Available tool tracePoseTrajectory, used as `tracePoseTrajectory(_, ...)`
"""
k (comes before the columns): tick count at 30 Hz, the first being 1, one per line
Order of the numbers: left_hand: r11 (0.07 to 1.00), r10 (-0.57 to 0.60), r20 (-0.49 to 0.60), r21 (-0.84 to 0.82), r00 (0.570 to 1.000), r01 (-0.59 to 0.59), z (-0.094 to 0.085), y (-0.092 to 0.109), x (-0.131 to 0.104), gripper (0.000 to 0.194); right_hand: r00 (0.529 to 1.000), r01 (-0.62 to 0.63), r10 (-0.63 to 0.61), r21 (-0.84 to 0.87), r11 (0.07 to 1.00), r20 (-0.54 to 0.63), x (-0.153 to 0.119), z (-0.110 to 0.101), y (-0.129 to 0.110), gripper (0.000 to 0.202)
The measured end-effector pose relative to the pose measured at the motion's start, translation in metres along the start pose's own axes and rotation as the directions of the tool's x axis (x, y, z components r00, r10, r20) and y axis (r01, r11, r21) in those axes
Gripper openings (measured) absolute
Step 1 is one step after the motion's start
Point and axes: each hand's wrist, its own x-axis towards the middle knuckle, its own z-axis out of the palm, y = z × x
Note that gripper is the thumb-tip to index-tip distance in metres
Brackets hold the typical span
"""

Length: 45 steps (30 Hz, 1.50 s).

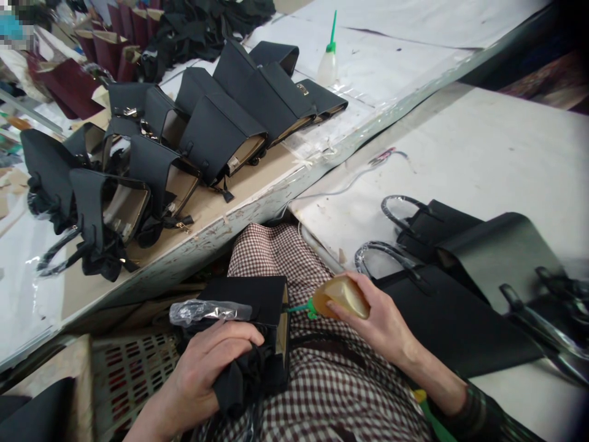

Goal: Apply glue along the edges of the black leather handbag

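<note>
A black handbag (253, 291) lies on my lap over the checked apron (331, 362), its open edge facing right and a plastic-wrapped handle on top. My left hand (209, 362) is closed around its lower left part, by some bunched black material. My right hand (377, 316) grips a squeeze bottle (343, 296) of amber liquid, held tilted. The bottle's thin green nozzle points left and its tip meets the bag's right edge. Whether liquid is coming out cannot be made out.
Several black bags (221, 135) stand on the left table (271, 190), with another green-tipped bottle (328, 64) behind them. More black bags (460, 313) lie on the right table (497, 147). A plastic basket (133, 368) is at lower left.
</note>
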Motion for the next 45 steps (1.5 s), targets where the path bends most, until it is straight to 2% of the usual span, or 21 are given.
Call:
tracePoseTrajectory(1, 1.000, -0.008, 0.000, -0.005, 1.000, 0.008, -0.001, 0.000, 0.000, 0.017, 0.999, -0.048, 0.048, 0.053, 0.997, -0.013, -0.001, -0.003, -0.002, 0.041)
tracePoseTrajectory(3, 1.000, -0.024, -0.007, -0.021, 1.000, 0.024, -0.005, 0.000, 0.000, 0.016, 0.984, -0.171, 0.176, 0.268, 0.948, 0.008, -0.002, -0.008, -0.008, 0.036)
tracePoseTrajectory(5, 0.999, -0.031, -0.031, -0.037, 0.999, 0.030, -0.007, 0.000, 0.000, 0.015, 0.959, -0.273, 0.269, 0.517, 0.812, 0.084, -0.004, -0.012, -0.015, 0.031)
tracePoseTrajectory(7, 0.998, -0.034, -0.050, -0.048, 0.998, 0.032, -0.008, -0.001, -0.001, 0.014, 0.942, -0.328, 0.297, 0.634, 0.700, 0.159, -0.008, -0.014, -0.022, 0.029)
tracePoseTrajectory(9, 0.998, -0.044, -0.066, -0.056, 0.997, 0.040, -0.006, -0.002, -0.005, 0.013, 0.932, -0.362, 0.288, 0.616, 0.699, 0.221, -0.012, -0.014, -0.028, 0.030)
tracePoseTrajectory(16, 0.997, -0.072, -0.085, -0.046, 0.994, 0.068, 0.002, -0.005, -0.019, 0.015, 0.913, -0.371, 0.234, 0.442, 0.817, 0.333, -0.021, -0.011, -0.047, 0.042)
tracePoseTrajectory(20, 0.997, -0.067, -0.096, -0.047, 0.993, 0.063, 0.002, -0.005, -0.018, 0.014, 0.909, -0.366, 0.204, 0.462, 0.808, 0.364, -0.026, -0.011, -0.051, 0.043)
tracePoseTrajectory(27, 0.994, -0.075, -0.096, -0.081, 0.993, 0.067, 0.001, -0.005, -0.016, 0.014, 0.910, -0.373, 0.196, 0.514, 0.773, 0.366, -0.030, -0.010, -0.047, 0.042)
tracePoseTrajectory(36, 0.995, -0.058, -0.092, -0.080, 0.994, 0.050, 0.000, -0.002, -0.011, 0.014, 0.945, -0.311, 0.251, 0.343, 0.887, 0.208, -0.019, -0.021, -0.052, 0.047)
tracePoseTrajectory(40, 0.998, -0.035, -0.077, -0.059, 0.996, 0.031, -0.003, 0.001, -0.005, 0.014, 0.942, -0.310, 0.237, 0.345, 0.886, 0.238, -0.020, -0.021, -0.054, 0.047)
tracePoseTrajectory(45, 0.997, -0.040, -0.096, -0.067, 0.995, 0.033, -0.006, 0.004, 0.001, 0.014, 0.917, -0.377, 0.247, 0.474, 0.796, 0.314, -0.022, -0.017, -0.057, 0.046)
